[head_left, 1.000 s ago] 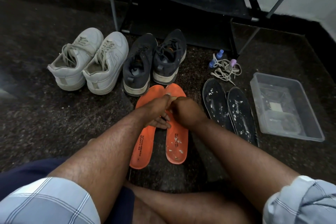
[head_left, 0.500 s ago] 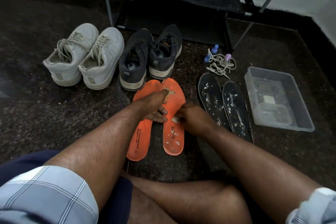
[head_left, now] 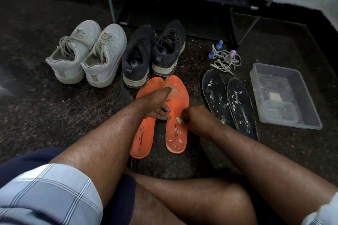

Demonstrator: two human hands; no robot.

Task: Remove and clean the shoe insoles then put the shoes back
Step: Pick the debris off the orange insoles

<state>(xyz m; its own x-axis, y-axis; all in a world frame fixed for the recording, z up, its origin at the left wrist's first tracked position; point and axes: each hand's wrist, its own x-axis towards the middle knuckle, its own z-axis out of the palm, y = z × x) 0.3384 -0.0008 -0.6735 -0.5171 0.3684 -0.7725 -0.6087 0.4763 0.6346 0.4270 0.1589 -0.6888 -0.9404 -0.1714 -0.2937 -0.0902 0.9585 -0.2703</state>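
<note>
Left hand (head_left: 157,104) is covering both orange insoles' (head_left: 176,133) middles; right hand's (head_left: 199,120) fingers are curling under, unseen.

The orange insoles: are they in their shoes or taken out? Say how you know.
Out. Both orange insoles lie flat on the floor before the black shoes; both hands touch the right one.

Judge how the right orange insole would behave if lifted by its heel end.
Right orange insole looks thin and flat, so probably light and floppy, drooping at the toe. White flecks on it would likely shake loose. Left hand rests on it, so it would drag first.
</note>
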